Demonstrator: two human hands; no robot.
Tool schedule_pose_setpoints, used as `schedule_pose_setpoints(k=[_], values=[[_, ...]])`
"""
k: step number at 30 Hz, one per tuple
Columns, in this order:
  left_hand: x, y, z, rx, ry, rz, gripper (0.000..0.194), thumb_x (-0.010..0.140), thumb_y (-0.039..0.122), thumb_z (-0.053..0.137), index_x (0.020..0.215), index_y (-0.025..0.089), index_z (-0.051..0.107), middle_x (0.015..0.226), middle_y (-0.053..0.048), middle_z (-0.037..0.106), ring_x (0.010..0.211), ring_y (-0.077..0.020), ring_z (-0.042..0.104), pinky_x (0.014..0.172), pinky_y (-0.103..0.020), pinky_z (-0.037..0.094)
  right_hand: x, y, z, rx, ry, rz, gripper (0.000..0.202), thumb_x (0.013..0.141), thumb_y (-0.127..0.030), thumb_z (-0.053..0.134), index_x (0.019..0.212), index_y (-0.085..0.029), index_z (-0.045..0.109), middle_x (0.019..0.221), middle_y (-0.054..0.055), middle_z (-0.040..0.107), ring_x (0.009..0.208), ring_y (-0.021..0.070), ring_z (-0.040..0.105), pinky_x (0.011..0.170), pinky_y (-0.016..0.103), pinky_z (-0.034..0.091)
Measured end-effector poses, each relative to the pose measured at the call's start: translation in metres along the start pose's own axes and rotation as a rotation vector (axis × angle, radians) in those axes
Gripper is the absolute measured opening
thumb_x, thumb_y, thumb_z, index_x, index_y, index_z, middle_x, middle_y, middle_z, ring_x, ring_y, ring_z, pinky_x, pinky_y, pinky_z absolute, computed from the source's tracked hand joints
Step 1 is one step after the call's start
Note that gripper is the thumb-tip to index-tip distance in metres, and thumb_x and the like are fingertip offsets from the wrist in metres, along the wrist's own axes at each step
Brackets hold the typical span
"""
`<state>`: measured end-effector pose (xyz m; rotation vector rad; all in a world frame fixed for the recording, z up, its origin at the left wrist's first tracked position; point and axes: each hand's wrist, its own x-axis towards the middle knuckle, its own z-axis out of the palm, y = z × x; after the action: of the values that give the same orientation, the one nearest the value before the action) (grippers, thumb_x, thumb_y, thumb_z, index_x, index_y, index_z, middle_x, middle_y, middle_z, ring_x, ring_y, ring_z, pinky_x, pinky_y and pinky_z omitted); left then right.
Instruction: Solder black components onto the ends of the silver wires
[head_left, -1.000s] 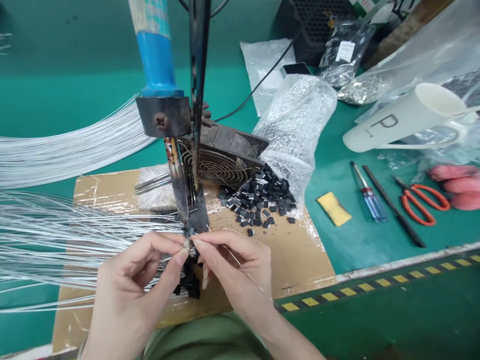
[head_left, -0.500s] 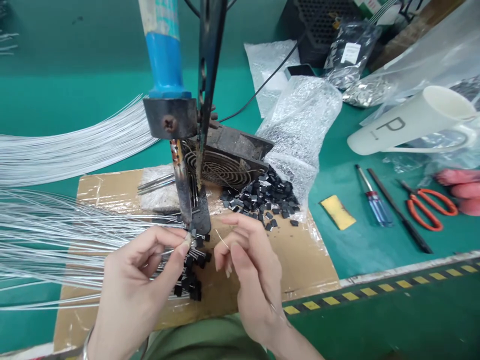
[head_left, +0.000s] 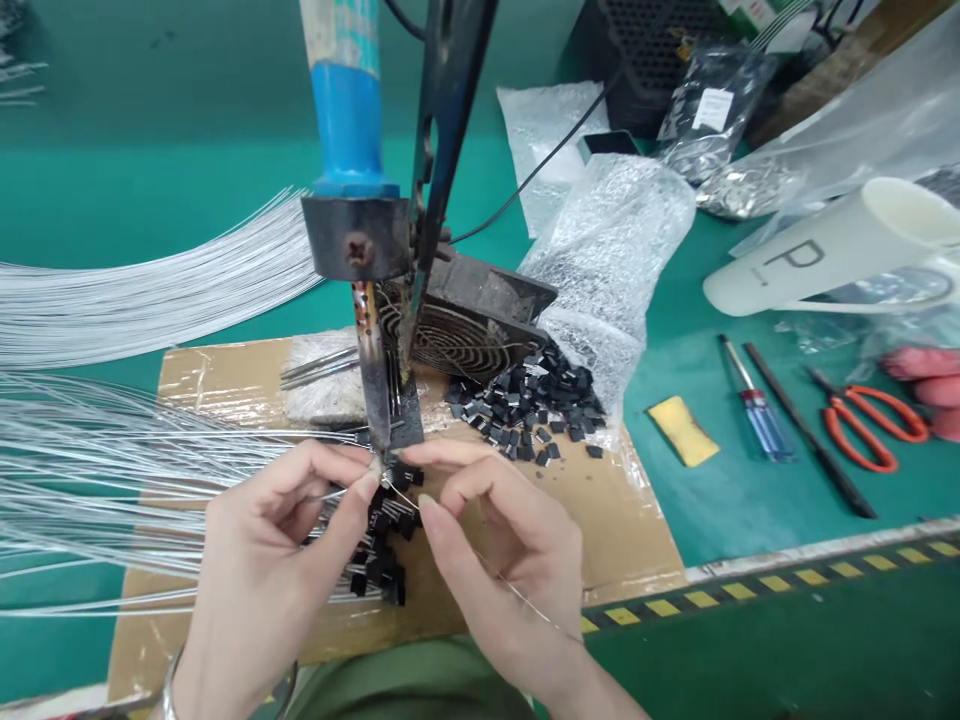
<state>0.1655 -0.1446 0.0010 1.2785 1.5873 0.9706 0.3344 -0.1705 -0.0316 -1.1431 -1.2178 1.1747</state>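
My left hand point(head_left: 262, 560) is closed in a pinch just under the tip of a soldering iron point(head_left: 373, 385). Between its thumb and forefinger is the end of a white wire, mostly covered by the fingers. A thin strand of solder wire point(head_left: 403, 497) runs through my closed right hand point(head_left: 514, 545) and trails over the palm. Its front end meets the iron's tip beside my left fingertips. Below the tip, wires fitted with black connectors point(head_left: 386, 575) lie in a bunch. The iron, with its blue handle, is clamped upright to a black metal arm point(head_left: 446, 130).
Loose black connector housings point(head_left: 525, 400) are heaped by a dusty fan point(head_left: 480, 300). White wires point(head_left: 90, 470) spread at left over the cardboard point(head_left: 615, 520). At right are a yellow sponge point(head_left: 682, 430), a screwdriver point(head_left: 761, 415), orange-handled pliers point(head_left: 862, 425) and a white mug point(head_left: 817, 255).
My right hand has moved left and brought the solder wire to the iron's tip. My left hand stays at the tip. The view has shifted slightly.
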Motion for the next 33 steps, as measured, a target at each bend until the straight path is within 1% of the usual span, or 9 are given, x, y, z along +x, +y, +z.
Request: schedule_pose_setpoints(k=[2, 4, 10, 15, 21, 25, 28, 33], values=[[0.001, 0.000, -0.001, 0.004, 0.005, -0.002, 0.011, 0.084, 0.022, 0.077, 0.074, 0.025, 0.079, 0.077, 0.003, 0.080, 0.063, -0.0066, 0.073, 0.061, -0.006, 0.055, 0.001, 0.000, 0.002, 0.020, -0.001, 0.019, 0.021, 0.100, -0.008, 0.070, 0.089, -0.025, 0.064, 0.124, 0.002, 0.080, 0.118, 0.0188, 0.076, 0.105, 0.032, 0.056], [0.001, 0.000, -0.001, 0.001, 0.015, -0.010, 0.011, 0.084, 0.022, 0.078, 0.074, 0.025, 0.079, 0.077, 0.003, 0.079, 0.062, -0.0062, 0.071, 0.060, -0.006, 0.054, 0.002, 0.000, 0.002, 0.024, 0.003, 0.023, 0.022, 0.098, -0.007, 0.070, 0.088, -0.026, 0.064, 0.124, 0.002, 0.082, 0.120, 0.0188, 0.077, 0.106, 0.031, 0.057], [0.002, -0.001, 0.000, -0.026, 0.052, -0.047, 0.007, 0.080, 0.021, 0.080, 0.074, 0.024, 0.078, 0.069, 0.003, 0.073, 0.057, -0.0063, 0.062, 0.053, -0.009, 0.048, 0.010, -0.003, 0.003, 0.008, 0.011, 0.048, 0.022, 0.095, -0.007, 0.072, 0.084, -0.025, 0.064, 0.124, 0.005, 0.084, 0.120, 0.0222, 0.079, 0.105, 0.034, 0.059], [0.005, 0.002, 0.001, -0.040, 0.066, -0.055, 0.006, 0.079, 0.021, 0.081, 0.075, 0.024, 0.079, 0.075, 0.002, 0.076, 0.060, -0.0078, 0.064, 0.054, -0.011, 0.050, 0.013, -0.006, 0.005, -0.007, 0.030, 0.056, 0.023, 0.093, -0.007, 0.072, 0.081, -0.025, 0.063, 0.121, 0.007, 0.085, 0.117, 0.0250, 0.080, 0.104, 0.039, 0.061], [0.006, 0.002, 0.001, -0.038, 0.079, -0.042, 0.006, 0.081, 0.022, 0.081, 0.076, 0.025, 0.079, 0.075, 0.002, 0.074, 0.058, -0.0076, 0.062, 0.053, -0.012, 0.050, 0.014, -0.007, 0.007, 0.017, 0.051, 0.034, 0.026, 0.091, -0.005, 0.071, 0.079, -0.025, 0.062, 0.120, 0.005, 0.085, 0.116, 0.0237, 0.081, 0.103, 0.038, 0.060], [0.005, 0.002, 0.001, -0.037, 0.073, -0.051, 0.006, 0.082, 0.021, 0.081, 0.078, 0.025, 0.080, 0.079, 0.002, 0.076, 0.061, -0.0069, 0.064, 0.056, -0.011, 0.050, 0.015, -0.005, 0.009, 0.027, 0.066, 0.028, 0.026, 0.091, -0.004, 0.071, 0.079, -0.026, 0.063, 0.119, 0.003, 0.086, 0.113, 0.0224, 0.081, 0.102, 0.036, 0.061], [0.005, 0.003, 0.001, -0.042, 0.067, -0.049, 0.006, 0.082, 0.021, 0.081, 0.078, 0.026, 0.079, 0.080, 0.002, 0.076, 0.062, -0.0068, 0.064, 0.057, -0.010, 0.051, 0.015, -0.004, 0.011, 0.026, 0.106, 0.013, 0.026, 0.089, -0.004, 0.072, 0.078, -0.025, 0.063, 0.116, 0.004, 0.087, 0.111, 0.0232, 0.082, 0.102, 0.037, 0.061], [0.005, 0.002, 0.001, -0.036, 0.077, -0.034, 0.008, 0.082, 0.020, 0.081, 0.077, 0.026, 0.079, 0.078, 0.003, 0.075, 0.061, -0.0058, 0.063, 0.056, -0.009, 0.049, 0.015, -0.005, 0.012, 0.018, 0.091, 0.003, 0.025, 0.089, -0.004, 0.071, 0.078, -0.025, 0.063, 0.116, 0.007, 0.087, 0.111, 0.0257, 0.083, 0.100, 0.040, 0.063]])
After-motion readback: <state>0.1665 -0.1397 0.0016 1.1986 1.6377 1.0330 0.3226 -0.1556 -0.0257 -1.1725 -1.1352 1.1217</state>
